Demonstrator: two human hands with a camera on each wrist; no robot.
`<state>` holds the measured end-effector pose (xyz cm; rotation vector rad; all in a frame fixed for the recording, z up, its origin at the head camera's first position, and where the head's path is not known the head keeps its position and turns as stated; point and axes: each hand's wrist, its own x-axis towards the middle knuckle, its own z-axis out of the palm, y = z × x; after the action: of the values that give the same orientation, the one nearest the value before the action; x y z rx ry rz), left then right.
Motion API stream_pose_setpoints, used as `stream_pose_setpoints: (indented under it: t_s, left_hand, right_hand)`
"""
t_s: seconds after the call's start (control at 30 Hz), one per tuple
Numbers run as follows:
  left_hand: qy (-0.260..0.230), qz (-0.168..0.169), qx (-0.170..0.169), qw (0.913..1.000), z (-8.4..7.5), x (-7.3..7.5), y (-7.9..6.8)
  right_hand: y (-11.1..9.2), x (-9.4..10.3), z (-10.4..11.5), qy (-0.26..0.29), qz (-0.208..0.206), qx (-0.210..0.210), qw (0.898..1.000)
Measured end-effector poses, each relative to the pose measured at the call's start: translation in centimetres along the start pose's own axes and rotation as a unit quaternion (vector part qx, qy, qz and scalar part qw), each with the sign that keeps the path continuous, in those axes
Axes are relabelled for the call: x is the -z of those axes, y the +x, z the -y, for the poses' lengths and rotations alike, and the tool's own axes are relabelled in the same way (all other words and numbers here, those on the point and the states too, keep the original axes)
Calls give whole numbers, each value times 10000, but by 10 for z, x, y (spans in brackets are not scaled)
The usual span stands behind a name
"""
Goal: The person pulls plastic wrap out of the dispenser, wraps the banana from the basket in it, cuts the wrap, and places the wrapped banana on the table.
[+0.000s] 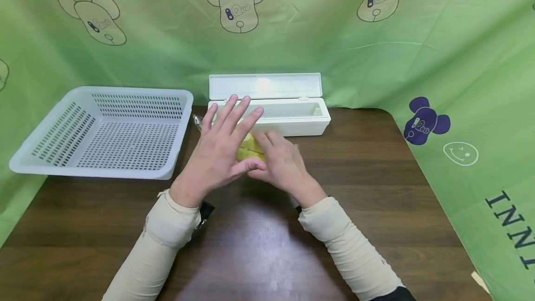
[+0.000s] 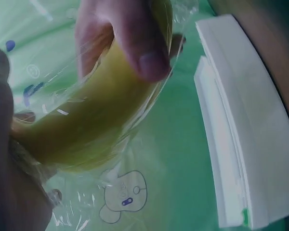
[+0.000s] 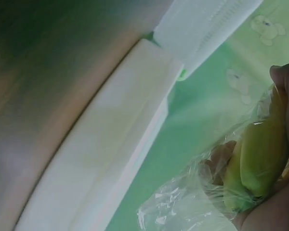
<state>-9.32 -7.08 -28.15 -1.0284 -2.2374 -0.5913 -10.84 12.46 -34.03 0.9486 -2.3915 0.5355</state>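
Bananas (image 1: 251, 147) in clear plastic film (image 3: 171, 204) are between my two hands, above the table. My right hand (image 1: 288, 161) grips them; the left wrist view shows its thumb pressed on the yellow peel (image 2: 91, 120) through the film. My left hand (image 1: 221, 145) is at the other end, its fingers straight and spread in the head view. Two greenish-yellow banana ends (image 3: 265, 154) show side by side in the right wrist view, the film hanging loose past them. In the head view, my hands hide much of the fruit.
Just behind my hands stands a long white box (image 1: 296, 128) with its hinged lid (image 1: 242, 86) raised. A white slotted plastic basket (image 1: 177, 138) is on the left of the brown wooden table (image 1: 376, 175). Green printed cloth (image 1: 292, 27) hangs at the back and sides.
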Motion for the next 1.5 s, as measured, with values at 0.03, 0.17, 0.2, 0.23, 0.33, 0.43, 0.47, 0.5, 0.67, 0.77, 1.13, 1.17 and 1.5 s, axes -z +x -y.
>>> stream_pose_setpoints:
  t_s: [0.03,0.17,0.2,0.23,0.33,0.43,0.47,0.5,0.67,0.77,1.13,1.17,1.5]
  left_hand:
    - [-226,-75,-16,9997,0,0,0]
    - [-965,-435,-128,9943,0,-1,0]
    - [-1098,-514,-130,9925,0,-1,0]
    - [-1178,-585,-118,9912,0,-1,0]
    - [-1331,-740,-29,9883,1,-2,-1]
    - [-1534,-879,84,9842,2,-4,-2]
    - [-1647,-922,111,9820,3,-5,-2]
    - [-1803,-964,143,9788,3,-6,-2]
    - [-2707,-1124,305,9556,2,-10,-3]
    - [-3119,-1187,329,9421,3,-12,-2]
    - [-4792,-688,635,8727,-2,-32,-4]
    - [-4747,-542,677,8759,-1,-34,-5]
    - [-3588,-1697,266,9175,-2,-6,4]
  right_hand:
    - [1,1,2,30,-64,67,10000]
    - [2,2,6,90,-335,241,9991]
    - [3,2,6,96,-410,274,9987]
    - [3,2,7,100,-492,310,9983]
    - [5,2,8,133,-752,399,9963]
    - [6,2,9,201,-916,431,9947]
    - [6,2,9,226,-947,432,9943]
    - [6,2,10,262,-972,438,9940]
    - [6,3,11,358,-1065,382,9929]
    - [6,4,12,492,-1106,281,9923]
    - [2,14,18,2136,-1392,-202,9667]
    - [1,17,18,2184,-1429,-293,9649]
    - [5,22,11,1535,-934,-246,9834]
